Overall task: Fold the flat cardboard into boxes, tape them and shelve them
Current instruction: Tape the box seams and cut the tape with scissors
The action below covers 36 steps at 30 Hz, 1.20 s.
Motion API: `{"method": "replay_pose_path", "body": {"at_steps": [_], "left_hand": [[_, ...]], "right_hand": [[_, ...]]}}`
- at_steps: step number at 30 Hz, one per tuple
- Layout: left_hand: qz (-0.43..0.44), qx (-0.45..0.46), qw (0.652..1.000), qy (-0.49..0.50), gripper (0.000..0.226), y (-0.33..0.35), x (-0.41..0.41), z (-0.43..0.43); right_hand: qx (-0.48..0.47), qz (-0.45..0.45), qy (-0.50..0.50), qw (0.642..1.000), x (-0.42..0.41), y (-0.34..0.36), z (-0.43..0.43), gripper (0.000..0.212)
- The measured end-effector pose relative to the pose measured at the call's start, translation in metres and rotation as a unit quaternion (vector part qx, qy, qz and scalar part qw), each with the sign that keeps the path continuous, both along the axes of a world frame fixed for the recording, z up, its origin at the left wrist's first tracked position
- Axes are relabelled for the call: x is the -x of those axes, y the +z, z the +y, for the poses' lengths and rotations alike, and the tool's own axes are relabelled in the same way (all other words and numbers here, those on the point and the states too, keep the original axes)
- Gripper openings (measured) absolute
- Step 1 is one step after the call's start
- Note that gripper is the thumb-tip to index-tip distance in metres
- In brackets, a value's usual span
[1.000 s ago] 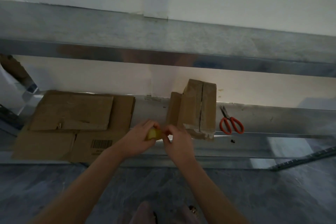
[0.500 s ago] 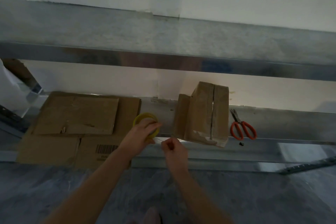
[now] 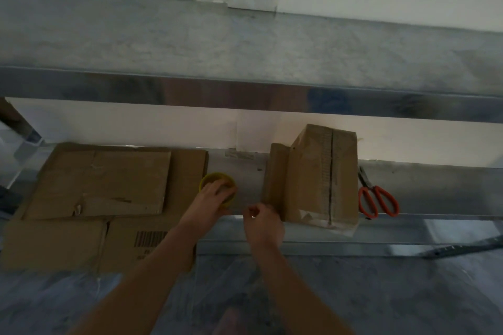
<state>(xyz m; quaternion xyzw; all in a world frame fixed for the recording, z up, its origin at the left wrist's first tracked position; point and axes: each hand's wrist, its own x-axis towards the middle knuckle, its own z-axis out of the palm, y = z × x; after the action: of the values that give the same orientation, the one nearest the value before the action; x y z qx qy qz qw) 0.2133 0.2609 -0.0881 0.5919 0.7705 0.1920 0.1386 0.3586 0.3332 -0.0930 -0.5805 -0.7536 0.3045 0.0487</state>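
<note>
A folded cardboard box (image 3: 318, 177) stands on the lower metal shelf (image 3: 245, 171), its top seam running front to back and one side flap sticking out on the left. My left hand (image 3: 215, 198) grips a yellow tape roll (image 3: 215, 179) on the shelf just left of the box. My right hand (image 3: 262, 221) pinches the loose end of the clear tape at the box's lower left corner. Flat cardboard sheets (image 3: 100, 185) lie stacked at the left of the shelf.
Orange-handled scissors (image 3: 377, 198) lie on the shelf right of the box. An upper metal shelf (image 3: 245, 62) overhangs the scene against a white wall. A slotted metal rail (image 3: 462, 247) lies on the grey floor at right.
My hands have separated: the left carried the tape roll up and left onto the shelf, while the right keeps the tape end near the box. The view shifted slightly left.
</note>
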Motion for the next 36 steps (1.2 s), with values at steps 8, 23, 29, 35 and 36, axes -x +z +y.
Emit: {"method": "replay_pose_path", "body": {"at_steps": [8,23,29,35,36], "left_hand": [[0.101,0.013,0.995,-0.008,0.059,-0.013,0.0,-0.005],[0.194,0.126,0.973,-0.011,0.076,0.002,-0.014,-0.006],[0.165,0.1,0.981,0.005,0.073,0.021,-0.03,-0.02],[0.17,0.018,0.984,0.039,0.076,0.053,-0.071,-0.05],[0.171,0.012,0.984,0.044,0.078,0.059,-0.079,-0.052]], "right_hand": [[-0.009,-0.046,0.019,0.999,0.011,-0.003,0.005,0.019],[0.04,0.013,0.075,0.996,-0.014,0.012,-0.008,0.059],[-0.01,0.003,0.173,0.985,-0.039,0.034,-0.023,0.066],[-0.105,0.026,0.305,0.946,-0.081,0.089,-0.047,0.064],[-0.164,0.023,0.32,0.933,-0.09,0.099,-0.048,0.063]]}}
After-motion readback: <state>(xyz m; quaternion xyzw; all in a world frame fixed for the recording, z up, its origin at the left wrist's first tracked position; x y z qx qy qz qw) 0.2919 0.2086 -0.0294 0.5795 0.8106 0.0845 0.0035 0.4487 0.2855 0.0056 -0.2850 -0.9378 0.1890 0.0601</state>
